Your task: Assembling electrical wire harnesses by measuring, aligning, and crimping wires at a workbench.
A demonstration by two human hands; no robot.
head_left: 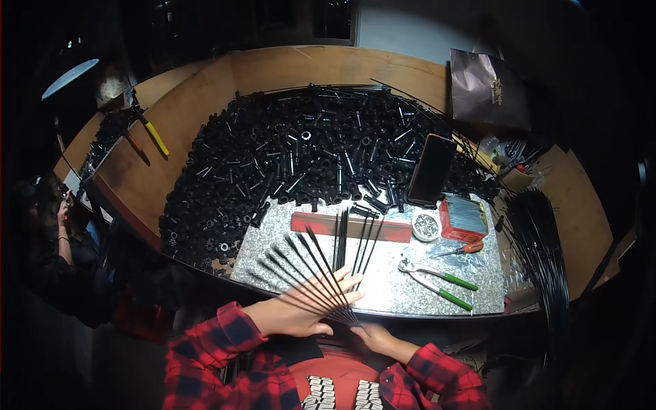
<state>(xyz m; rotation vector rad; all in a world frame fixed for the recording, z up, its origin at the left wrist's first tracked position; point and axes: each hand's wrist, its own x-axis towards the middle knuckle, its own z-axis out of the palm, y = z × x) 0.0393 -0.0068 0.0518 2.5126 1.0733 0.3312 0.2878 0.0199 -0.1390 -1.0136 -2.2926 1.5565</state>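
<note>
Dark surroundings frame a wood-walled desk [396,63]; at lower centre, the right hand [376,339] pinches the gathered ends of fanned black rods [345,313] while the left hand [299,317] lies spread against them. They look light, springy and smooth, probably best gripped where they converge; gold print [498,93] on the upper-right bag [471,85] is too small to read.

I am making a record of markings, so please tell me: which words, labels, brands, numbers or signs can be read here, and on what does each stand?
None can be quoted with certainty.
Dark paper bag: small gold print, too small and blurred to read.
Red shirt: bold white block-like marks, cut off by the lower edge; no clear word.
</note>
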